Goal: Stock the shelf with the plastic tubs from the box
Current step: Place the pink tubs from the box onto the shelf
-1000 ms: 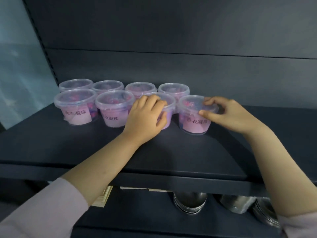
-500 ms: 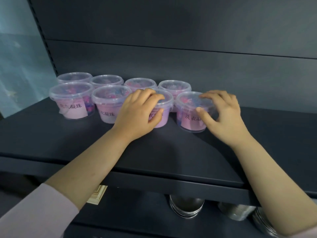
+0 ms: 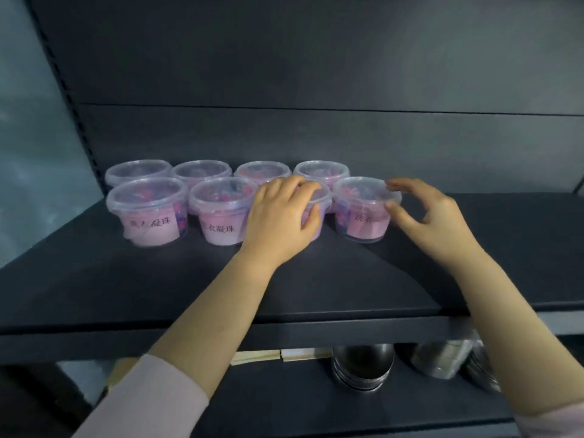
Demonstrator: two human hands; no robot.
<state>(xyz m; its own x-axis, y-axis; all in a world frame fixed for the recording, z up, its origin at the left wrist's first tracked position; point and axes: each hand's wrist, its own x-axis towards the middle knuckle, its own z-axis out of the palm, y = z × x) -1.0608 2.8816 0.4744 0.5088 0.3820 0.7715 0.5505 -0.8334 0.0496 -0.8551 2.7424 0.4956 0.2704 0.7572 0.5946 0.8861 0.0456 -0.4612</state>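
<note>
**Both hands on the front row of tubs, with shelf room on the right**

Eight lidded plastic tubs (image 3: 221,200) stand on the dark shelf (image 3: 347,279) in two rows of four, packed rim to rim at the left end, close to the slotted upright (image 3: 68,99). The back row sits near the rear panel.

The left hand (image 3: 281,216) is clamped over the third front tub (image 3: 323,197), with its fingers curled across the lid and its thumb on the tub's side. The right hand (image 3: 433,216) is at the fourth front tub (image 3: 360,210), the end of the row. Its curved fingertips are on the right rim of the lid and its thumb is just below, so it pinches that edge lightly.

To the right of this tub, bare shelf stretches away. A broad strip also lies between the front row and the shelf's front lip (image 3: 221,339).

Below, metal bowls (image 3: 363,365) are stacked on the lower level.
</note>
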